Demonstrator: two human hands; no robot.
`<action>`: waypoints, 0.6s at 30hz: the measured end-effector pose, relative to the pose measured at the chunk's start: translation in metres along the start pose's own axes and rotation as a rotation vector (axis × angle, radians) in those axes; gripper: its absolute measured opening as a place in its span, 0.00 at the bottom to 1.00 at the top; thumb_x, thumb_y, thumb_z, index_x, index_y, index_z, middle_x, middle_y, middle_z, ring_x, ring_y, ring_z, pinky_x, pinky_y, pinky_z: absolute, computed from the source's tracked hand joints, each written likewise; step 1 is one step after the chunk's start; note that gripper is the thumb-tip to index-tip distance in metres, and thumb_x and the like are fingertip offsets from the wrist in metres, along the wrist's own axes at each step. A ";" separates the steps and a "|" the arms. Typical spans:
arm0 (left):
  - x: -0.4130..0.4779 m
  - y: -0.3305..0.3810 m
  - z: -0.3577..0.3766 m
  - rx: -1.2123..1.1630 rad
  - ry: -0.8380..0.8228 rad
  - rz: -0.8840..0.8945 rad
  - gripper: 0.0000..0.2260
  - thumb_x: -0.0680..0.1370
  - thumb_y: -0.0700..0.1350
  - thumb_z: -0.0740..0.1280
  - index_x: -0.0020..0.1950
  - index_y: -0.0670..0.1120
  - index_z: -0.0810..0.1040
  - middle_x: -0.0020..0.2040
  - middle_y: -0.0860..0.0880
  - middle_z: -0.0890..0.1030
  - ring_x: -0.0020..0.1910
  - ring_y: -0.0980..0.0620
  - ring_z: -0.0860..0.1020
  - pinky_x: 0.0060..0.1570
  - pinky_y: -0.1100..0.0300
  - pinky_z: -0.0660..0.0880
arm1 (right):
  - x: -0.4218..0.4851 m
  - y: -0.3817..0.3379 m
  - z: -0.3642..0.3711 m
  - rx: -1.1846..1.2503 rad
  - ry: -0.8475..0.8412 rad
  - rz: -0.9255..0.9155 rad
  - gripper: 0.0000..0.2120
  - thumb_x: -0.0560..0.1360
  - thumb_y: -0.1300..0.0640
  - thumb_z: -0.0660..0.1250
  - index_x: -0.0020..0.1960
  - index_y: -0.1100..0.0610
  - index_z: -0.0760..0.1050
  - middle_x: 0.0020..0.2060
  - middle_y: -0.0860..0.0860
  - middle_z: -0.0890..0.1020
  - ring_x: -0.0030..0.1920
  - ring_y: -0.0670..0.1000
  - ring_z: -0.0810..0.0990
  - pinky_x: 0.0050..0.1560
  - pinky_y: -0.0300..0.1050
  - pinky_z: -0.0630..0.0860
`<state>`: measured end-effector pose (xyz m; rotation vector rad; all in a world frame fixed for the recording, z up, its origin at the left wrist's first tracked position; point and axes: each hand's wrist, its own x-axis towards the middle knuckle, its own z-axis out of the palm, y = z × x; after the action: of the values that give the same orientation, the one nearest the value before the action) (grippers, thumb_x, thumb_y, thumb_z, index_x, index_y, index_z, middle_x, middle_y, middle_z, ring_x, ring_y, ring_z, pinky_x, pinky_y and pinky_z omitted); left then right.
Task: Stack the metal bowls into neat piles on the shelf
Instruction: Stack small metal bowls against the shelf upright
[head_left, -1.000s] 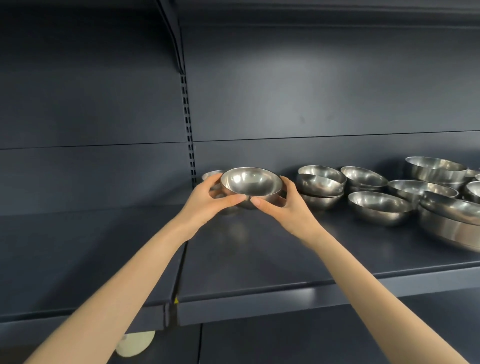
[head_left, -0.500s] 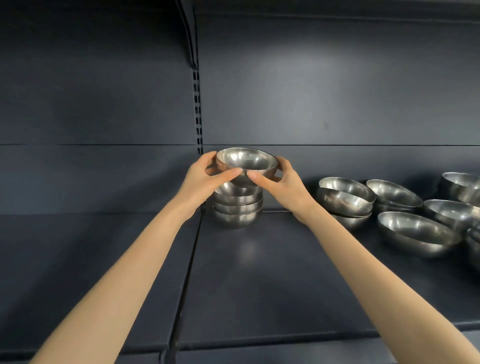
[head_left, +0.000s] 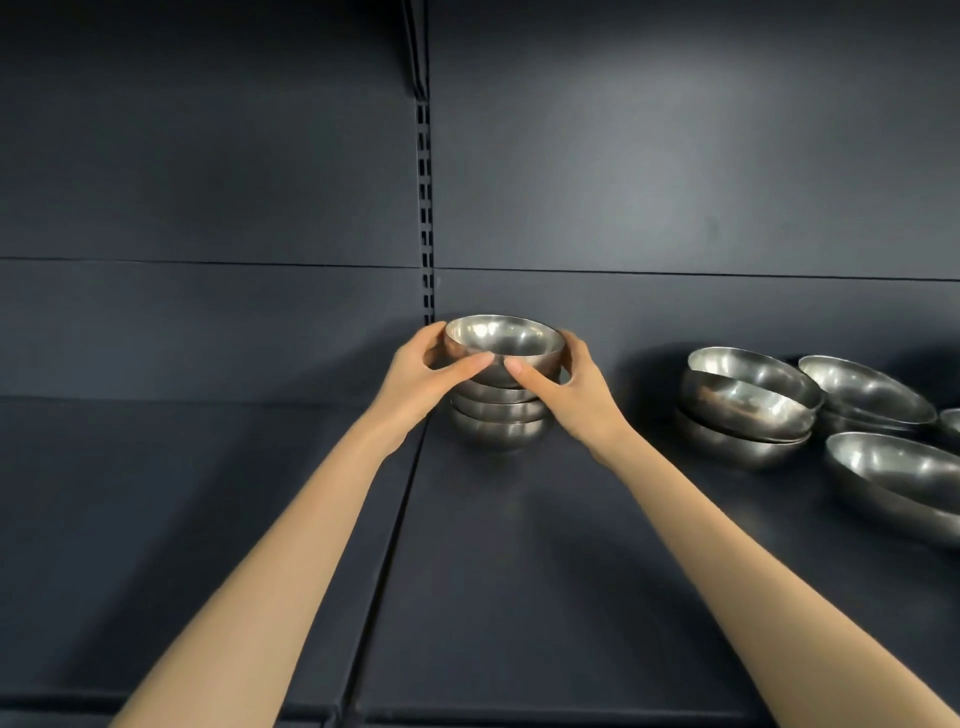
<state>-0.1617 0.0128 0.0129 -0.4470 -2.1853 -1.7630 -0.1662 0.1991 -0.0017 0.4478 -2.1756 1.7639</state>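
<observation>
Metal bowl (head_left: 504, 343) sits gripped between left fingers (head_left: 467, 365) and right fingers (head_left: 523, 372).

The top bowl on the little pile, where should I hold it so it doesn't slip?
Hold the top bowl by its round wall just under the rim, coming from both sides, as the left hand and right hand do: thumbs in front, fingers behind. It is smooth, round, handleless and upright atop the pile, so that probably keeps it level.
</observation>
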 end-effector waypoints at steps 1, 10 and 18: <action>0.000 -0.002 0.002 -0.004 0.000 -0.006 0.20 0.72 0.48 0.74 0.63 0.49 0.76 0.56 0.55 0.81 0.57 0.60 0.78 0.60 0.62 0.74 | 0.000 0.002 -0.001 0.001 0.000 -0.001 0.28 0.71 0.47 0.74 0.66 0.47 0.65 0.53 0.34 0.75 0.52 0.30 0.73 0.47 0.27 0.71; 0.003 -0.012 0.005 0.021 -0.012 -0.041 0.23 0.72 0.48 0.74 0.66 0.50 0.73 0.56 0.57 0.80 0.58 0.60 0.77 0.61 0.62 0.73 | 0.002 0.011 -0.004 -0.002 -0.047 0.023 0.25 0.72 0.50 0.73 0.63 0.46 0.63 0.54 0.38 0.75 0.56 0.37 0.75 0.52 0.32 0.73; 0.000 -0.016 0.003 0.018 -0.046 -0.043 0.18 0.74 0.40 0.73 0.53 0.60 0.71 0.47 0.64 0.79 0.45 0.73 0.77 0.47 0.75 0.72 | 0.002 0.016 -0.006 -0.029 -0.062 0.043 0.33 0.69 0.48 0.76 0.69 0.53 0.66 0.59 0.42 0.78 0.60 0.41 0.77 0.64 0.40 0.73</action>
<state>-0.1685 0.0126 -0.0024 -0.4430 -2.2566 -1.7704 -0.1745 0.2081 -0.0141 0.4578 -2.2661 1.7610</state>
